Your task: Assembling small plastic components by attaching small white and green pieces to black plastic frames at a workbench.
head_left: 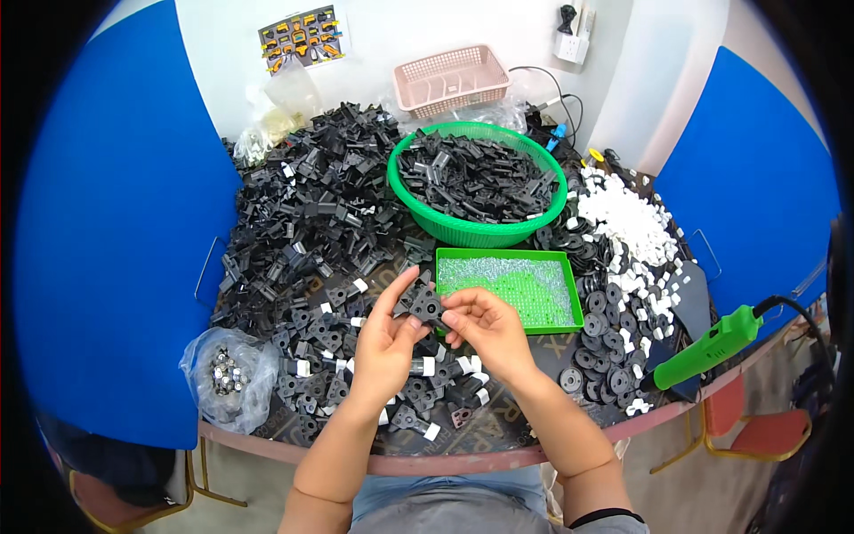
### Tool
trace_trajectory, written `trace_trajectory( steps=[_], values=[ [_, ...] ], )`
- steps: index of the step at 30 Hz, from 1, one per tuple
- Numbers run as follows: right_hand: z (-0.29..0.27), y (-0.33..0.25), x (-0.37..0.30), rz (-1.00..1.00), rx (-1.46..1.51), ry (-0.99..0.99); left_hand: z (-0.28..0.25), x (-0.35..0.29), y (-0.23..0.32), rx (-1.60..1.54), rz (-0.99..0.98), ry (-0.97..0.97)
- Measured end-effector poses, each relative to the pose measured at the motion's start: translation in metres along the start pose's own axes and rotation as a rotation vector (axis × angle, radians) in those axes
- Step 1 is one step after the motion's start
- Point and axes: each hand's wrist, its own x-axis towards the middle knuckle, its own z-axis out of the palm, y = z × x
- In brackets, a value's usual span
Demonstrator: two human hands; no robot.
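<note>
Over the middle of the table, a black triangular plastic part with round holes [423, 305] is raised between my two hands. My left hand [388, 349] grips it from the left, thumb below and fingers along its upper edge. At its right corner, the thumb and bent fingers of my right hand [487, 326] pinch together against it. Whether a small piece also sits in the right fingertips I cannot tell. Beneath my hands lie several similar black parts [322, 336], some with white ends. Just beyond my right hand is a shallow green tray [580, 311] of small silvery pieces.
A large green basket [480, 234] of black parts stands behind the tray. Loose black parts [311, 196] heap at left. Black discs [598, 351] and white pieces [623, 218] spread at right, beside a green power screwdriver [712, 349]. A plastic bag [253, 356] of metal bits lies front left.
</note>
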Motion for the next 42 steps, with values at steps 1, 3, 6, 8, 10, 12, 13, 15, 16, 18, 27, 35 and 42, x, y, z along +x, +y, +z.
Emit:
trace_trajectory(
  steps=[1, 3, 6, 8, 10, 12, 13, 15, 16, 18, 27, 35, 42],
  values=[
    [0.0, 0.002, 0.0, 0.006, 0.007, 0.004, 0.002, -0.001, 0.0, 0.004, -0.009, 0.0],
    [0.0, 0.002, -0.002, 0.023, 0.204, 0.01, 0.005, -0.002, 0.0, -0.019, 0.002, 0.028],
    [0.002, -0.002, -0.005, 0.031, 0.261, 0.035, 0.009, -0.002, -0.005, 0.011, 0.057, 0.029],
    [0.007, -0.002, -0.007, 0.006, 0.207, 0.073, 0.01, -0.004, -0.007, 0.036, 0.129, -0.014],
    [0.008, -0.001, -0.007, 0.002, 0.189, 0.084, 0.01, -0.005, -0.01, 0.054, 0.138, -0.01],
    [0.008, -0.001, -0.008, -0.004, 0.169, 0.093, 0.009, -0.005, -0.012, 0.07, 0.151, -0.004],
    [0.007, -0.001, -0.008, 0.003, 0.162, 0.107, 0.008, -0.005, -0.013, 0.089, 0.146, 0.0],
    [0.006, -0.001, -0.007, 0.009, 0.154, 0.121, 0.008, -0.005, -0.015, 0.107, 0.142, 0.004],
    [0.006, -0.002, -0.007, 0.022, 0.144, 0.124, 0.009, -0.005, -0.015, 0.094, 0.179, 0.001],
    [0.007, -0.002, -0.007, 0.035, 0.133, 0.126, 0.013, -0.007, -0.012, 0.08, 0.215, 0.0],
    [0.021, 0.01, -0.012, -0.266, -0.187, 0.253, 0.005, -0.009, -0.01, -0.087, 0.287, 0.104],
    [0.015, -0.006, -0.019, -0.757, -0.691, 0.184, 0.006, -0.005, -0.011, -0.255, 0.189, -0.067],
    [-0.051, -0.022, 0.003, -0.494, -0.795, 0.225, -0.005, -0.004, -0.008, 0.083, 0.186, 0.011]
  ],
)
